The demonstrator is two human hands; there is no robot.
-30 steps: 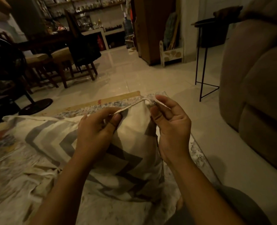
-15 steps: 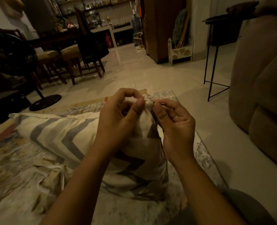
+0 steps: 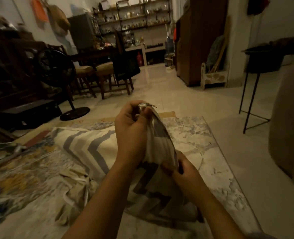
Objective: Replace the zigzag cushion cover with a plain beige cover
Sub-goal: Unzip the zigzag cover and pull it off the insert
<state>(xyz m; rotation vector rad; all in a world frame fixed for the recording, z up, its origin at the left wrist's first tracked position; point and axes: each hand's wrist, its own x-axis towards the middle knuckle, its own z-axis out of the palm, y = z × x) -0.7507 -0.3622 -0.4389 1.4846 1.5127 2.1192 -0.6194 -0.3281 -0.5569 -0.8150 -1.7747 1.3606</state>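
Observation:
The cushion in its grey-and-cream zigzag cover (image 3: 84, 149) lies on a patterned rug (image 3: 191, 135) in front of me. My left hand (image 3: 132, 133) grips the cover's raised top corner, where a small metal zip pull (image 3: 151, 105) sticks out. My right hand (image 3: 184, 171) pinches the cover's edge lower down, near my lap. The fabric runs taut between the two hands. A crumpled plain beige cover (image 3: 74, 192) lies on the rug to the left of my forearm.
A beige sofa (image 3: 291, 135) rises at the right. A black wire-legged side table (image 3: 256, 80) stands on the tiled floor. A standing fan (image 3: 56, 69), wooden stools (image 3: 106, 75) and dark furniture fill the left. A metal object (image 3: 6, 152) lies at the rug's left edge.
My left hand slid up to the cover's top corner and took hold of it. My right hand let go of the corner and moved down along the edge toward me.

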